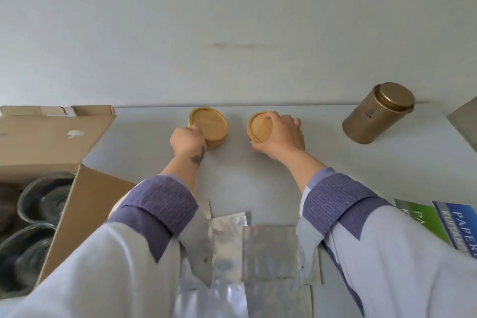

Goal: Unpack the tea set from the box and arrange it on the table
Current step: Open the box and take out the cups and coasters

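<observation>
— While both arms are stretched toward the far edge of the white table (322,162), what is seen around them?

— At the left of the frame an open cardboard box (51,142) is seen, with two glass bowls (44,199) stacked inside at lower left. A gold tea tin (376,113) with its lid on is seen at upper right, well apart from the hands. Silver foil pouches (258,248) are spread at the bottom centre, partly covered by the sleeves. At lower right two packets are laid, a green one (423,219) and a blue one (459,224); "PAPER" can be read on the blue one, the rest being cut off.

— And where are the coasters held?

— Two round wooden coasters are set side by side near the table's back edge, apart from each other. The left coaster (210,125) is pinched at its near left rim by the left hand (187,141). The right coaster (259,126) is grasped by the right hand (281,137), with fingers curled over its right side and the thumb at its near edge.
</observation>
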Tool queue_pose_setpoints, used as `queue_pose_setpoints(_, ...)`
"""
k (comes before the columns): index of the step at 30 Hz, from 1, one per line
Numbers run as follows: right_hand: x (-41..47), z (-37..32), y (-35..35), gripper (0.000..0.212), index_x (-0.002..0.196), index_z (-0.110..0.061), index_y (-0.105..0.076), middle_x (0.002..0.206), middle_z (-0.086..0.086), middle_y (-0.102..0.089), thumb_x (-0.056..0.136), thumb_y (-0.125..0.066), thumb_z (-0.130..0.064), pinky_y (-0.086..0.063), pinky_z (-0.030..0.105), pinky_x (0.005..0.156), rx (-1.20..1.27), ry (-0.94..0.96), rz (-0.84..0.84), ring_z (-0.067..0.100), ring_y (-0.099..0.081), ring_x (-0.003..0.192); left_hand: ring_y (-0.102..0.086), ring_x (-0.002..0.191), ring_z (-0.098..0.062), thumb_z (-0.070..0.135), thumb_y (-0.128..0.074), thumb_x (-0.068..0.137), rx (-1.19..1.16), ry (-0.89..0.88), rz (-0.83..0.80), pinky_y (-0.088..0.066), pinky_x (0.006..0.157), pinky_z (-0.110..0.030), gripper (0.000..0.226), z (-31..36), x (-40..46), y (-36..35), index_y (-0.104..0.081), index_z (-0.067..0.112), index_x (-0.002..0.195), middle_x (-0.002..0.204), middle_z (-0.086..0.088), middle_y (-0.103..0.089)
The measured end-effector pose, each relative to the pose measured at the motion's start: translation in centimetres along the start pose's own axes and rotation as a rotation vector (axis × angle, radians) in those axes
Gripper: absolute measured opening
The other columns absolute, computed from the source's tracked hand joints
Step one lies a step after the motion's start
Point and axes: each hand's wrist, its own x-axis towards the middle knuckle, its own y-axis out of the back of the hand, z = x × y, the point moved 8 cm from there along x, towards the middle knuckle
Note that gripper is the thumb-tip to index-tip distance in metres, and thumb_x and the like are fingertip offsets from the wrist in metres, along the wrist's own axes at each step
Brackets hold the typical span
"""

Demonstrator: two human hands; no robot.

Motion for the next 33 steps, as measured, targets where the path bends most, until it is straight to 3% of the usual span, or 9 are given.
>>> queue_pose_setpoints(5, 3.5, 1.3, -2.6, 0.073, 0.129, -0.030, -0.045, 0.127, 0.006, -0.049, 0.066, -0.074, -0.052, -0.040, 0.034, 0.092, -0.010, -0.003, -0.013, 0.029, -0.037, 0.119, -0.067, 0.095, -0.038, 0.034, -0.041, 0.099, 0.071, 0.029, 0.111, -0.055, 0.086, -0.043, 0.044, -0.3, 2.6, -2.0, -0.065, -0.003, 0.100, 0.104, -0.022, -0.069)
queue_pose_setpoints(8, 5.0, 1.4, -3.3, 0.072, 0.129, -0.031, -0.044, 0.128, 0.006, -0.047, 0.067, -0.072, -0.053, -0.039, 0.034, 0.092, 0.004, -0.006, -0.018, 0.029, -0.035, 0.120, -0.063, 0.104, -0.036, 0.032, -0.039, 0.101, 0.184, 0.011, 0.195, -0.051, 0.088, -0.035, 0.042, 0.9, 1.6, -1.8, -0.063, -0.001, 0.108, 0.110, -0.018, -0.067)
queue_pose_setpoints(15, 6.1, 1.4, -3.8, 0.073, 0.132, -0.033, -0.041, 0.133, 0.007, -0.042, 0.068, -0.072, -0.053, -0.038, 0.036, 0.094, -0.005, -0.020, -0.058, 0.029, -0.033, 0.123, -0.059, 0.104, -0.035, 0.032, -0.037, 0.102, 0.419, -0.030, 0.250, -0.046, 0.086, -0.039, 0.041, 1.2, 0.5, -1.5, -0.060, 0.002, 0.117, 0.127, -0.016, -0.052)
queue_pose_setpoints(18, 5.8, 1.3, -3.7, 0.082, 0.138, -0.034, -0.035, 0.147, 0.009, -0.028, 0.068, -0.073, -0.055, -0.034, 0.039, 0.102, -0.048, -0.028, -0.092, 0.031, -0.027, 0.131, -0.059, 0.099, -0.035, 0.033, -0.035, 0.103, 0.460, -0.048, 0.230, -0.042, 0.081, -0.036, 0.042, 1.5, -0.3, -1.4, -0.058, 0.002, 0.120, 0.133, -0.014, -0.040)
queue_pose_setpoints(20, 5.2, 1.0, -3.3, 0.092, 0.143, -0.036, -0.028, 0.157, 0.011, -0.012, 0.067, -0.074, -0.059, -0.026, 0.042, 0.111, -0.096, -0.027, -0.099, 0.032, -0.019, 0.138, -0.058, 0.103, -0.036, 0.034, -0.036, 0.102, 0.461, -0.062, 0.204, -0.044, 0.087, -0.039, 0.044, 1.5, -0.7, -1.3, -0.057, 0.002, 0.123, 0.134, -0.015, -0.040)
queue_pose_setpoints(24, 3.5, -0.7, -2.0, 0.095, 0.144, -0.034, -0.026, 0.159, 0.011, 0.002, 0.067, -0.073, -0.061, -0.009, 0.049, 0.117, -0.121, -0.007, -0.075, 0.032, -0.006, 0.144, -0.057, 0.108, -0.036, 0.037, -0.038, 0.102, 0.469, -0.123, 0.168, -0.044, 0.090, -0.040, 0.046, 2.8, -2.3, 0.2, -0.050, 0.002, 0.130, 0.139, -0.014, -0.037)
queue_pose_setpoints(28, 0.4, -4.3, -0.9, 0.084, 0.143, -0.034, -0.030, 0.158, 0.011, -0.005, 0.073, -0.071, -0.056, -0.011, 0.049, 0.117, -0.109, 0.065, -0.075, 0.032, -0.009, 0.143, -0.057, 0.108, -0.032, 0.036, -0.038, 0.102, 0.484, -0.216, 0.164, -0.037, 0.078, -0.034, 0.043, 4.8, -4.4, 3.2, -0.051, 0.006, 0.128, 0.137, -0.010, -0.039)
queue_pose_setpoints(33, -5.1, -10.1, -0.4, 0.067, 0.140, -0.032, -0.035, 0.145, 0.006, -0.035, 0.081, -0.064, -0.041, -0.027, 0.045, 0.110, -0.047, 0.162, -0.117, 0.030, -0.025, 0.135, -0.055, 0.112, -0.028, 0.035, -0.039, 0.101, 0.520, -0.352, 0.159, -0.038, 0.078, -0.033, 0.039, 6.2, -7.6, 8.5, -0.053, 0.012, 0.130, 0.136, -0.006, -0.043)
